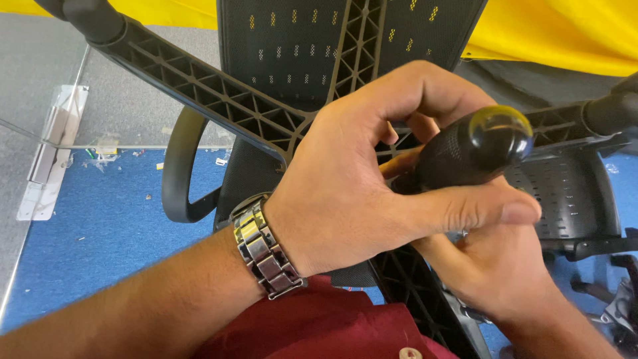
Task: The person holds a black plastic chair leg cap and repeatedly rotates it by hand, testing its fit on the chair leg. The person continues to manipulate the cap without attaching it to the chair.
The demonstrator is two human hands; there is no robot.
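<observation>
Clasping screwdriver handle, both hands' grip pressed around it; blue carpet, yellow sheet.

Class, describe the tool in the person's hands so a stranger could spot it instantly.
Start at the upturned black chair base with ribbed spokes. At its hub, the left hand and right hand grip a screwdriver handle. Unlike the matte plastic around it, it has a glossy amber end cap.

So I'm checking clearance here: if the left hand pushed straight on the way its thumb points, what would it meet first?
Probably nothing new: the left hand already wraps the black tool handle, with the right hand just below. Depth is unclear.
</observation>
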